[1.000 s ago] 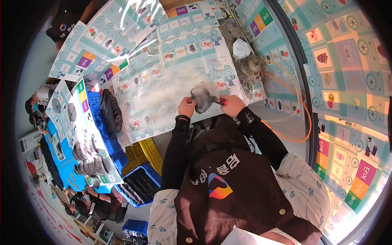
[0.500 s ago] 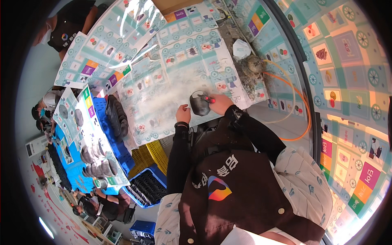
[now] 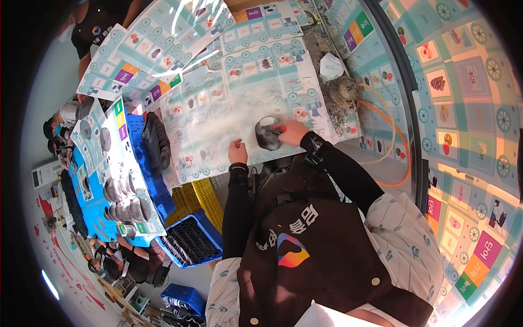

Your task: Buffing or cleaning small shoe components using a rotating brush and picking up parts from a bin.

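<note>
A dark grey, rounded, shell-like piece (image 3: pixel 267 137) with a pale patch on its upper side rests at the near part of the paper-covered table. Over its right edge is my right hand (image 3: pixel 294 134), closed round a small tool that shows red at the fingertips. Most of that tool is hidden by the fingers and its kind is unclear. To the left of the piece and apart from it, my left hand (image 3: pixel 237 151) hovers by the table's near edge. Its fingers are loosely bent and apart, with nothing visible in them.
White dust covers the printed sheet (image 3: pixel 218 125). A blue crate (image 3: pixel 158 180) holding dark curved pieces stands left; a blue basket (image 3: pixel 215 256) and yellow crate (image 3: pixel 210 201) are lower. At right lie a dusty round fitting (image 3: pixel 343 90), a white mask-like item (image 3: pixel 330 66) and an orange hose (image 3: pixel 407 147).
The view has shifted slightly. My right hand has turned a little on the piece, and less of the red tool shows. My left hand stays apart from the piece.
</note>
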A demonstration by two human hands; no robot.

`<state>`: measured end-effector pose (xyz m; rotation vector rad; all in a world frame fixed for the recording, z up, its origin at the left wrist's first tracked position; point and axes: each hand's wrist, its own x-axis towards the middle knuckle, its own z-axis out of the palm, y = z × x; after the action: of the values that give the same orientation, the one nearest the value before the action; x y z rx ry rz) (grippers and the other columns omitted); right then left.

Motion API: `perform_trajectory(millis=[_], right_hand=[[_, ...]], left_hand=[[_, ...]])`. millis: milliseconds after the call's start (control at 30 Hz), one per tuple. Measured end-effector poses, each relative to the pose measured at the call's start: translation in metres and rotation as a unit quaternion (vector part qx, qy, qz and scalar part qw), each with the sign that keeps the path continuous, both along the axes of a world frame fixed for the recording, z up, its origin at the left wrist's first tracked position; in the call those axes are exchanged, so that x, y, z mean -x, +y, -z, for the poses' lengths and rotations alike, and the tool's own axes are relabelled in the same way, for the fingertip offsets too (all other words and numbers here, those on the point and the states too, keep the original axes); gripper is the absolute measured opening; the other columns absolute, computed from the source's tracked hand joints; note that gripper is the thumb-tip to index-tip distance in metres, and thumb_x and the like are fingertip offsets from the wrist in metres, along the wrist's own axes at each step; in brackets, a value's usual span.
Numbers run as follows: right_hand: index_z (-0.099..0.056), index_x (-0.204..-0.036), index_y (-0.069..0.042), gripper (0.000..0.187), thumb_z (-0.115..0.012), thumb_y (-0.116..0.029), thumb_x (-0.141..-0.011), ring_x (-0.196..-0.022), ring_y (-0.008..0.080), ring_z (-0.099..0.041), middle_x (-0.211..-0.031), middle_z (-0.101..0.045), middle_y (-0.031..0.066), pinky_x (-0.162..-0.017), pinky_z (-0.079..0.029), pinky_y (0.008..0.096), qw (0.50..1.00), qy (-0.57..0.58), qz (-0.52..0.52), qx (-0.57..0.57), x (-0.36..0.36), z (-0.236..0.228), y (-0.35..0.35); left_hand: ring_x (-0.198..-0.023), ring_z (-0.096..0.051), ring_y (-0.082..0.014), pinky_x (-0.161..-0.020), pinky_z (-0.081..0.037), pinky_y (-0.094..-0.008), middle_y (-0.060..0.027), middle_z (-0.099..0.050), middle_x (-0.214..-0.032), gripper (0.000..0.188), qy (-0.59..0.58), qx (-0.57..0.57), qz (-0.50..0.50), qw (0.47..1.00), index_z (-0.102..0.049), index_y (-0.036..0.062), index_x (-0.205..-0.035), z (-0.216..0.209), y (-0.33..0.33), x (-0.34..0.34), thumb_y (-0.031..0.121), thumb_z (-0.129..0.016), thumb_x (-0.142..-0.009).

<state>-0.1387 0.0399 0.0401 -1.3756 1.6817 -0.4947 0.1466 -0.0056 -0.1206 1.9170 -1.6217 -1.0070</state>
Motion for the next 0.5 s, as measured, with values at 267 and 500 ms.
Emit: perform_trajectory(millis=[267, 500], right_hand=[[-0.071, -0.115, -0.01, 0.043, -0.059, -0.02, -0.075, -0.095, 0.0399, -0.066, -0.099, -0.07, 0.0234, -0.085, -0.052, 0.0458, 0.998, 0.037, -0.049, -0.024, 0.007, 0.006, -0.01], [-0.073, -0.085, -0.004, 0.026, -0.056, -0.02, -0.073, -0.091, 0.0436, -0.065, -0.089, -0.07, 0.0237, -0.083, -0.052, 0.0503, 0.988, 0.059, -0.143, -0.021, -0.006, 0.002, -0.019]], left_hand=[[-0.076, -0.07, -0.0206, -0.071, -0.054, -0.0334, -0.0125, -0.073, -0.086, 0.031, 0.017, -0.004, -0.044, 0.999, -0.07, 0.001, -0.11, -0.011, 0.002, -0.006, 0.017, -0.067, -0.084], [-0.081, -0.068, -0.0253, -0.076, -0.053, -0.038, -0.0114, -0.072, -0.089, 0.028, 0.044, -0.02, -0.061, 0.997, -0.072, 0.0058, -0.108, -0.012, 0.004, -0.01, 0.019, -0.067, -0.084]])
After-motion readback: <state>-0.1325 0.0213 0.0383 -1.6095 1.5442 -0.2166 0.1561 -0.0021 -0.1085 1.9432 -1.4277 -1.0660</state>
